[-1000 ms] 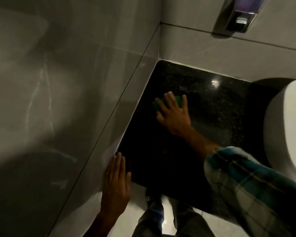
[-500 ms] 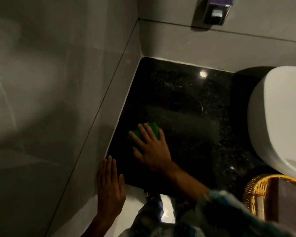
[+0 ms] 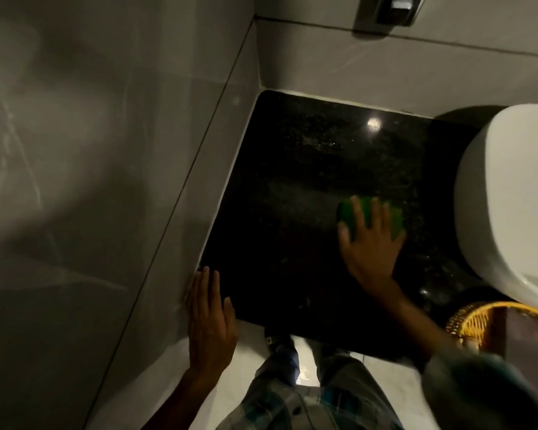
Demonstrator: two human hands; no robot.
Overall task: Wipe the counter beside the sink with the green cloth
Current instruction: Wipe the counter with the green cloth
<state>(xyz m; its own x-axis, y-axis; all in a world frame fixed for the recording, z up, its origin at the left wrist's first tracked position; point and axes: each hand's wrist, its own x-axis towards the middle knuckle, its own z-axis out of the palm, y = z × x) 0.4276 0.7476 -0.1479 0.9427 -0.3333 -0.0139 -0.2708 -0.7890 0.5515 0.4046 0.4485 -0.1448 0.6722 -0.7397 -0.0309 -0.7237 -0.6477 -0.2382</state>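
Note:
The black speckled counter (image 3: pixel 308 181) fills the corner between two grey tiled walls. My right hand (image 3: pixel 370 243) presses flat on the green cloth (image 3: pixel 345 212), which lies on the counter's right half, close to the white sink (image 3: pixel 510 197). Fingers cover most of the cloth; only its far edge and sides show. My left hand (image 3: pixel 210 318) rests flat with fingers together at the counter's front left corner, against the left wall, holding nothing.
A soap dispenser (image 3: pixel 392 9) hangs on the back wall above the counter. A woven yellow basket (image 3: pixel 466 324) sits at the front right, below the sink. The grey wall (image 3: pixel 106 181) bounds the counter on the left. My legs and the pale floor show below the front edge.
My right hand has slid the green cloth from the far left of the counter toward the front left, then across to the right near the sink. My left hand stayed at the corner.

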